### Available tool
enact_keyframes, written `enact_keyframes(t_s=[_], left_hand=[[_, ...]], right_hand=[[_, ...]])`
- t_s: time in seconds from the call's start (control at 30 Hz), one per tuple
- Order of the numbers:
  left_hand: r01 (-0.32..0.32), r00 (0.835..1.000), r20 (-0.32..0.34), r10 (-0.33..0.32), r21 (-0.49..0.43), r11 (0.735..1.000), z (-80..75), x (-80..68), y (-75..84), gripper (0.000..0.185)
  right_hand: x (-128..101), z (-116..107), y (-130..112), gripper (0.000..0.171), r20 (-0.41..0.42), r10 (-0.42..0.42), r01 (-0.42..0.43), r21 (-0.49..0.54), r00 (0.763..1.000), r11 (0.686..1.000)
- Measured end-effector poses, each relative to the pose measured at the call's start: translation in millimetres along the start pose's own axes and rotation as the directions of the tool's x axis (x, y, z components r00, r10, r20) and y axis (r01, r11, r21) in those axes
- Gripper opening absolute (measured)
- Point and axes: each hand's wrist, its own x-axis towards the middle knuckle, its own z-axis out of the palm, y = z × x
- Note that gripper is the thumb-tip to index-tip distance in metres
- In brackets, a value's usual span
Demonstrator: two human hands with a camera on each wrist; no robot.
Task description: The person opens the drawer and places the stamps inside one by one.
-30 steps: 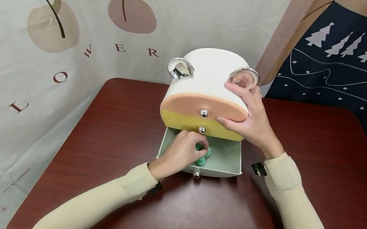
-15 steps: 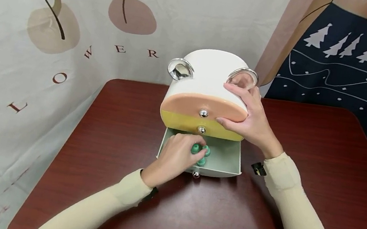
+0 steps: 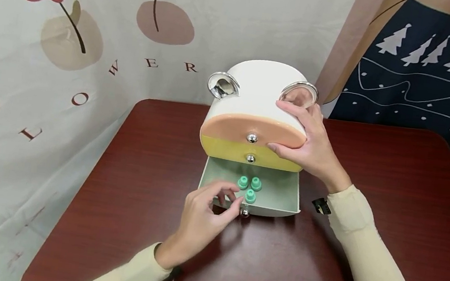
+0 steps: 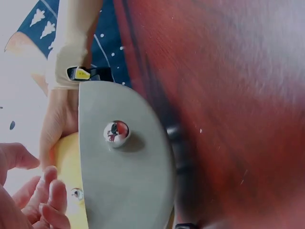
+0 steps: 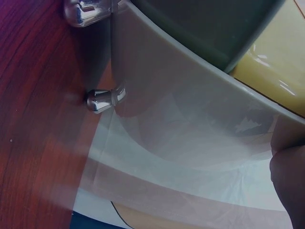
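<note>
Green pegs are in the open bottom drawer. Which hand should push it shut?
Probably the left. The left hand is empty, fingers by the green drawer front near its knob. The right hand rests on the cabinet, steadying it.

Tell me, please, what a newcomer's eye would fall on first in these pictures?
First the white drawer box with shiny ears at the back of the dark red table, its peach and yellow drawers closed. Its green bottom drawer is pulled out, with three green caps inside. The right hand rests on the box; the left hand hovers at the drawer's front.
</note>
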Motion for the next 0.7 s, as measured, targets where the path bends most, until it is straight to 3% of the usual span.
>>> enact_keyframes(t_s=[0.17,0.37,0.57,0.7], left_hand=[[0.168,0.985,-0.014,-0.169,-0.052,0.984,1.1,-15.3,4.7,0.015],[0.381,0.924,0.021,-0.381,-0.080,0.921,7.4,-24.5,6.7,0.011],[0.506,0.863,0.048,-0.503,-0.077,0.859,12.3,-35.1,7.0,0.010],[0.536,0.844,0.056,-0.533,-0.093,0.839,19.8,-40.2,8.2,0.014]], right_hand=[[1,-1,-1,0.083,0.002,-0.006,0.006,-0.001,1.000,1.000],[1,-4,-1,0.082,-0.008,-0.013,0.013,-0.008,1.000,1.000],[1,-1,-3,0.083,-0.002,0.014,-0.014,0.007,1.000,1.000],[1,-1,-3,0.086,0.013,0.036,-0.036,0.013,0.999,0.999]])
